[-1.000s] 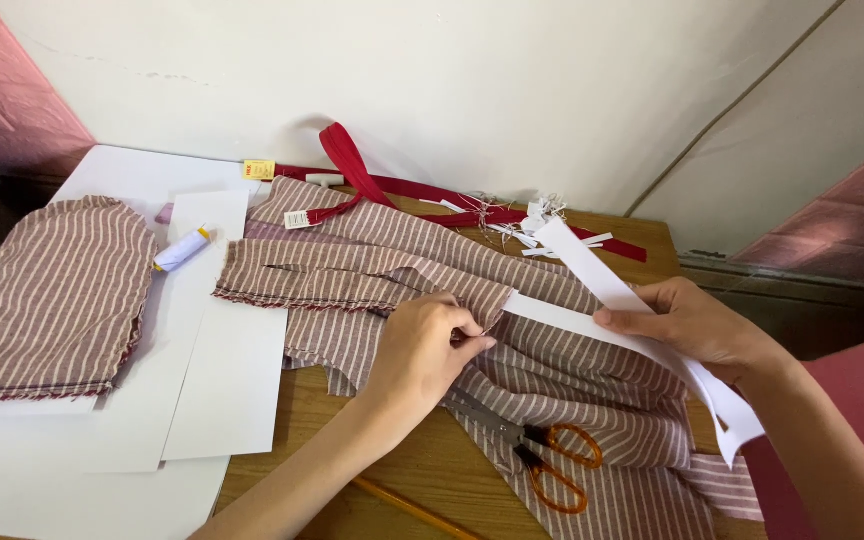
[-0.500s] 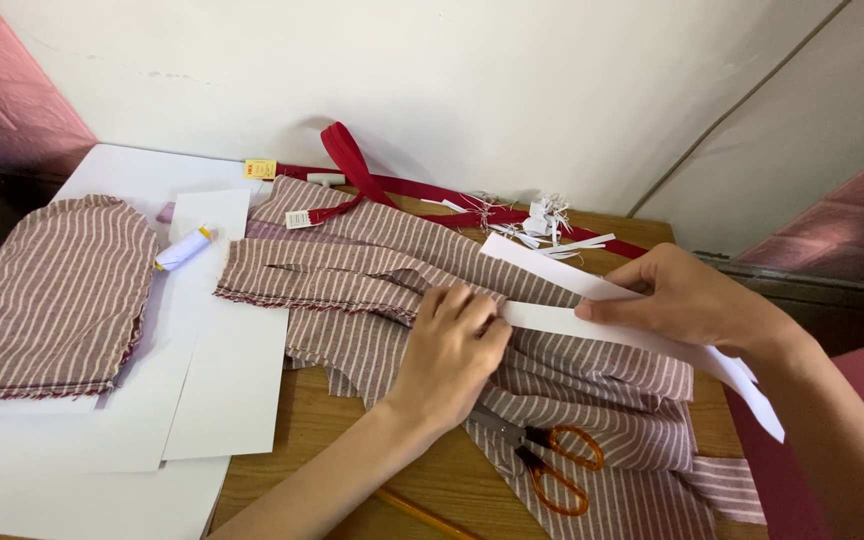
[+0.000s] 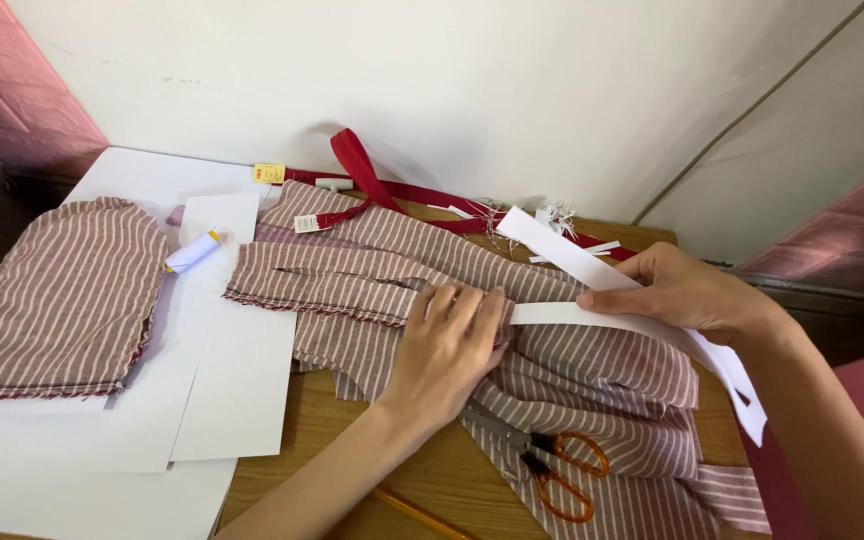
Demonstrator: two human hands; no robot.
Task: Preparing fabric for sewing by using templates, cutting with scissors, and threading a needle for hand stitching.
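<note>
Pressing flat on the striped cloth (image 3: pixel 392 290) on the desk (image 3: pixel 432 480), the left hand (image 3: pixel 447 345) grips nothing. The right hand (image 3: pixel 687 295) pinches a white paper strip (image 3: pixel 592 312) laid across the cloth. Nothing looks cut along it yet; the scissors (image 3: pixel 552 465) lie untouched.

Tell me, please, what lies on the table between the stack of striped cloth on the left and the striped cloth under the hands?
In the head view, white paper sheets lie between them, with a small spool of white thread resting on top.
</note>
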